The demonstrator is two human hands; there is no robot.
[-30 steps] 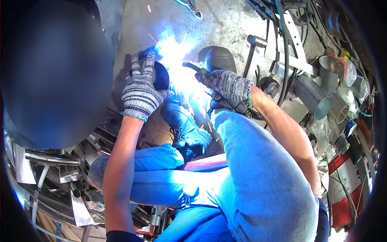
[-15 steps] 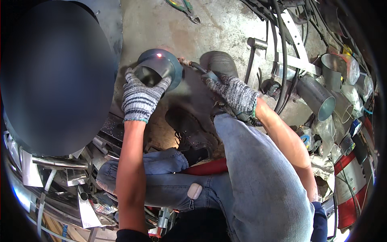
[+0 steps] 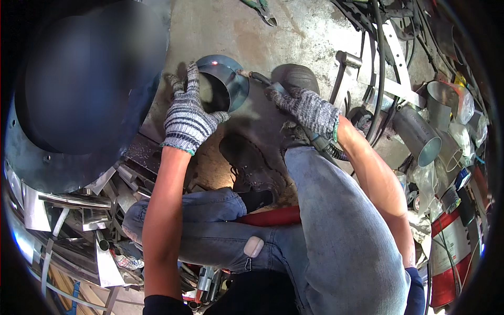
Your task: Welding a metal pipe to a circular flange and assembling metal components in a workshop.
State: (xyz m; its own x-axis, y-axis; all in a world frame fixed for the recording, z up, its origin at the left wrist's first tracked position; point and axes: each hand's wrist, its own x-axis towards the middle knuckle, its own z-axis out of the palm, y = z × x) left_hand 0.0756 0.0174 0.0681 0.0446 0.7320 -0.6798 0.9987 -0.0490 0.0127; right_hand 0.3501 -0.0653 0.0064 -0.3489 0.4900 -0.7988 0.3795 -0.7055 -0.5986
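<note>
A short grey metal pipe piece (image 3: 227, 84) with a wide round flange stands on the metal work surface. A small spot on the flange's far edge glows red. My left hand (image 3: 190, 118), in a striped knit glove, spans the pipe's open end, thumb on the near side and fingers at the left rim. In a matching glove, my right hand (image 3: 307, 110) is closed around the handle of a welding torch (image 3: 261, 79). The torch's tip sits at the flange's right edge; whether it touches cannot be made out. A black ribbed hose (image 3: 336, 152) trails from the handle.
Green-handled cutters (image 3: 262, 11) lie at the far edge. A hammer (image 3: 344, 68), black cables (image 3: 376, 68) and grey pipe pieces (image 3: 417, 135) crowd the right. A large dark rounded shape (image 3: 79, 94) fills the upper left. Metal scraps (image 3: 79, 202) lie below it.
The glow on the flange has shrunk and dimmed. The pipe piece is turned or tilted, showing more of its opening. My left fingers have spread and shifted around it. The whole view has moved slightly.
</note>
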